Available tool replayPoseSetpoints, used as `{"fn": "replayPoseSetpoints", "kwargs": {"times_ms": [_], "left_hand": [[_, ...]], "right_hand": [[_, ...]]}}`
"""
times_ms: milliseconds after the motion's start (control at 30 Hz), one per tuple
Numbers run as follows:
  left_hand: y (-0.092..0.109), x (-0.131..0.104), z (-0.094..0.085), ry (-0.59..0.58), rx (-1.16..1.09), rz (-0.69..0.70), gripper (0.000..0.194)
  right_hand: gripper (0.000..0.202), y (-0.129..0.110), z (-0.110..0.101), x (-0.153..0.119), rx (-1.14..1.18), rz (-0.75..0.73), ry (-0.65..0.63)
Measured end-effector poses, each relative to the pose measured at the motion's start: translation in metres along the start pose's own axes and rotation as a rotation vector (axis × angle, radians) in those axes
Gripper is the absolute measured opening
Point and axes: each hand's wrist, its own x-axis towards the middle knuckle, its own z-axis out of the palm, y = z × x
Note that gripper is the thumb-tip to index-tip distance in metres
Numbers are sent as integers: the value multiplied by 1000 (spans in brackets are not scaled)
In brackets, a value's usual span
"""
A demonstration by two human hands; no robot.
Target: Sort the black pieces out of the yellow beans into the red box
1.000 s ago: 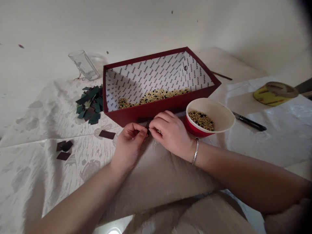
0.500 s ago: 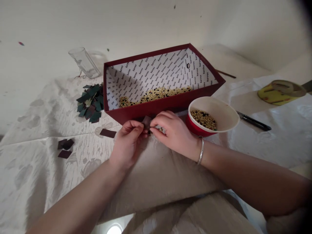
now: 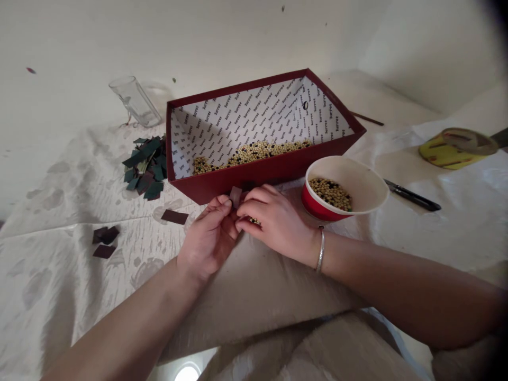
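Note:
My left hand [image 3: 212, 230] pinches a small dark piece [image 3: 235, 197] between thumb and fingers, in front of the dark red box. Curled beside it, my right hand [image 3: 273, 225] has its fingertips close against the left fingers. A few yellow and black beads [image 3: 255, 220] show under the right hand's fingers; whether they are gripped is partly hidden. The red box [image 3: 246, 177] has a printed white lining and holds many yellow and black beads [image 3: 265, 152]. Right of my right hand is a red and white bowl [image 3: 369, 185] with more such beads.
A pile of dark green pieces [image 3: 148, 164] lies left of the box, a tilted glass [image 3: 138, 103] behind it. Dark pieces [image 3: 105, 243] and a single strip [image 3: 174, 216] lie at the left. A black cutter [image 3: 415, 196] and a yellow tin [image 3: 452, 151] are at the right.
My right hand has shifted slightly left and down, closer to my left hand. The small dark piece now stands more upright between the hands.

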Motion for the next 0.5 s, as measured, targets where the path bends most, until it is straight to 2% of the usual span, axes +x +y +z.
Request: {"fn": "replayPoseSetpoints", "kwargs": {"times_ms": [300, 500], "left_hand": [[-3, -5, 6, -32, -62, -59, 12], [-5, -6, 8, -61, -3, -48, 12]], "right_hand": [[7, 2, 0, -2, 23, 158, -13], [3, -2, -3, -1, -60, 227, -88]]}}
